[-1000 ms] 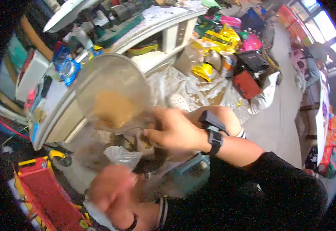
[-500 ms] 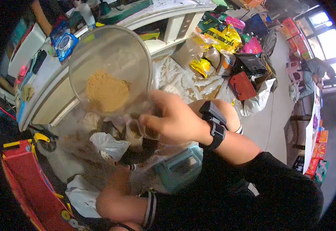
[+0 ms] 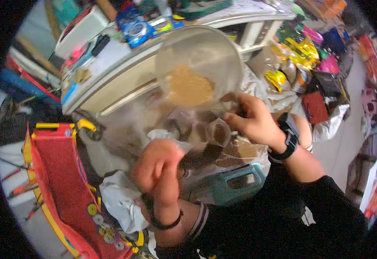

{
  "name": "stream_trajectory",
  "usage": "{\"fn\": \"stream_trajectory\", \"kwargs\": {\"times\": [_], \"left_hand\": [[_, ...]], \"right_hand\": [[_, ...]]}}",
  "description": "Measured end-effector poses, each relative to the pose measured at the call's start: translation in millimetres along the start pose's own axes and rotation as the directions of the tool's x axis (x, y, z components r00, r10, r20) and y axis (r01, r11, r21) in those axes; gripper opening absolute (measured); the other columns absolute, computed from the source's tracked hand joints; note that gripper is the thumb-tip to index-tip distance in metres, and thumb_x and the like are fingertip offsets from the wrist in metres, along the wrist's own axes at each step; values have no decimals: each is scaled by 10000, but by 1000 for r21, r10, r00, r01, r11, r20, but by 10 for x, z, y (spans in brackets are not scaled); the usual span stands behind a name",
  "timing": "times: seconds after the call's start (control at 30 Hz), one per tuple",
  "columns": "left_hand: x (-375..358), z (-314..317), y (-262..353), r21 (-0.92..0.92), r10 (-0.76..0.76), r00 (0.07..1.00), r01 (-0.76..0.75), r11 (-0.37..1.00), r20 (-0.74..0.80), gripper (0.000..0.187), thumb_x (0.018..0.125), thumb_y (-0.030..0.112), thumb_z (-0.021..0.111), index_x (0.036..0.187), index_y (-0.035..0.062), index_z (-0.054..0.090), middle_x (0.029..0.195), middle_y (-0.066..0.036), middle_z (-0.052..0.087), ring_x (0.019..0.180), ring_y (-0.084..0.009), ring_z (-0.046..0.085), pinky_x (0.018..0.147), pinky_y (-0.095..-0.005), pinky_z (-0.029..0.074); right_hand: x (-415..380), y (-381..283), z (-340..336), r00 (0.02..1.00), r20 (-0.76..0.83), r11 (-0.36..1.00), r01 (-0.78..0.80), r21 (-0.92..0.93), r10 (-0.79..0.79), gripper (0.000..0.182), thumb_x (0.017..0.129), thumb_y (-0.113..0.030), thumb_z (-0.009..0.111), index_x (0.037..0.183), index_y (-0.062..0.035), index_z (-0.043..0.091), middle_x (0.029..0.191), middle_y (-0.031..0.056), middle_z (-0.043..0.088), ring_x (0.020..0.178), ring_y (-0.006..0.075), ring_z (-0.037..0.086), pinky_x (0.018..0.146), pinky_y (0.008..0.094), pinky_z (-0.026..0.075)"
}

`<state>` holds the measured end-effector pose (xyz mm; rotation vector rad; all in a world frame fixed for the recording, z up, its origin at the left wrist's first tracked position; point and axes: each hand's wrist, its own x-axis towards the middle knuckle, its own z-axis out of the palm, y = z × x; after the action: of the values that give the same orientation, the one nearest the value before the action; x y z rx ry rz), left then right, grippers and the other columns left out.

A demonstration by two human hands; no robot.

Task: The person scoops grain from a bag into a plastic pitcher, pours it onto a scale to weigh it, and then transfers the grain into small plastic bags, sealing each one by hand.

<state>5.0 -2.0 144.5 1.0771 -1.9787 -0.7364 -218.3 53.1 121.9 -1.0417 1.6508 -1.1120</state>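
Observation:
A round see-through bowl (image 3: 223, 49) with a grey rim is tilted toward me, with a heap of tan powder (image 3: 190, 86) in its lower part. My right hand (image 3: 255, 121) is closed at the bowl's lower right edge, thumb and fingers bent toward each other. My left hand (image 3: 158, 164), smeared by motion, is lower and to the left, overlapping a thin white plastic bag (image 3: 184, 146). Its fingers look curled, but I cannot tell whether they grip the bag. Below the bowl, between the hands, stand small clear cups (image 3: 218, 131).
A teal plastic box (image 3: 240, 183) lies near my lap. At left is a red and yellow trough-like frame (image 3: 63, 168). A pale cabinet (image 3: 123, 86) runs behind the bowl, and yellow packets (image 3: 300, 52) with other bags pile up at right.
My view has turned left, so the scene has shifted right. My left hand has come up into view over the white bag. The bowl remains beside my right hand.

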Motion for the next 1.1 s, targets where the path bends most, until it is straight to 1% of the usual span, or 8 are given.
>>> {"fn": "stream_trajectory", "kwargs": {"times": [0.03, 0.17, 0.2, 0.33, 0.4, 0.6, 0.73, 1.1], "left_hand": [[43, 64, -127, -482, -12, 1000, 18, 876, 16, 46, 786, 41, 533, 824, 41, 560, 856, -66, 589, 770, -179, 551, 736, -318, 454], [111, 182, -476, -430, -191, 962, 258, 865, 193, 45, 832, 4, 529, 852, -4, 568, 834, -75, 611, 792, -157, 583, 741, -273, 460], [109, 180, -517, -351, -151, 962, 225, 909, 226, 43, 826, 29, 574, 868, 29, 579, 840, -25, 592, 805, -102, 550, 737, -238, 441], [48, 171, -500, -108, -175, 951, 208, 972, 256, 76, 820, 9, 571, 895, 1, 560, 834, -77, 611, 807, -156, 593, 760, -274, 461], [4, 188, -550, -98, -145, 960, 173, 980, 241, 124, 800, -16, 574, 922, 2, 562, 837, -112, 624, 793, -202, 617, 746, -295, 479], [-29, 285, -752, 96, -153, 953, 132, 987, 260, 183, 756, -60, 574, 924, 15, 570, 835, -128, 639, 789, -247, 635, 726, -319, 501], [-4, 315, -672, 119, -186, 942, 158, 980, 279, 196, 737, -87, 574, 907, 10, 562, 840, -120, 636, 793, -236, 636, 730, -317, 503], [69, 364, -612, -204, -177, 916, 262, 943, 359, 216, 755, -103, 585, 937, -3, 528, 875, -93, 617, 842, -180, 632, 779, -297, 487]], "right_hand": [[32, 89, 28, 994, -17, 994, 105, 40, -105, 326, 777, -94, 632, 1073, 22, 562, 823, 125, 636, 733, 148, 569, 680, 317, 474], [45, 65, 26, 999, -53, 1000, 8, -5, -9, 325, 785, -80, 634, 1082, 28, 558, 789, 81, 623, 672, 125, 555, 612, 298, 464], [33, 1, 42, 998, -29, 993, -55, 103, 59, 328, 794, -57, 627, 1099, 34, 548, 796, 64, 625, 669, 115, 554, 605, 279, 464], [57, 44, 124, 994, -70, 977, 97, 191, -85, 318, 793, -25, 626, 1096, 35, 547, 755, 29, 596, 620, 90, 528, 560, 239, 436], [26, -29, 130, 999, -42, 991, -19, 132, 24, 306, 792, -21, 625, 1085, 33, 552, 731, 17, 575, 623, 87, 509, 553, 241, 419], [49, 36, 157, 999, -44, 994, 15, 112, -10, 305, 782, -30, 639, 1071, 28, 562, 740, 24, 569, 665, 88, 510, 595, 249, 430], [76, 107, 147, 995, -64, 990, 82, 118, -75, 318, 774, -25, 638, 1074, 38, 556, 809, 56, 591, 727, 98, 535, 657, 256, 451], [35, 36, 106, 998, -34, 998, 52, 36, -51, 338, 779, -37, 627, 1097, 43, 546, 840, 88, 611, 761, 119, 556, 682, 271, 461]]}}
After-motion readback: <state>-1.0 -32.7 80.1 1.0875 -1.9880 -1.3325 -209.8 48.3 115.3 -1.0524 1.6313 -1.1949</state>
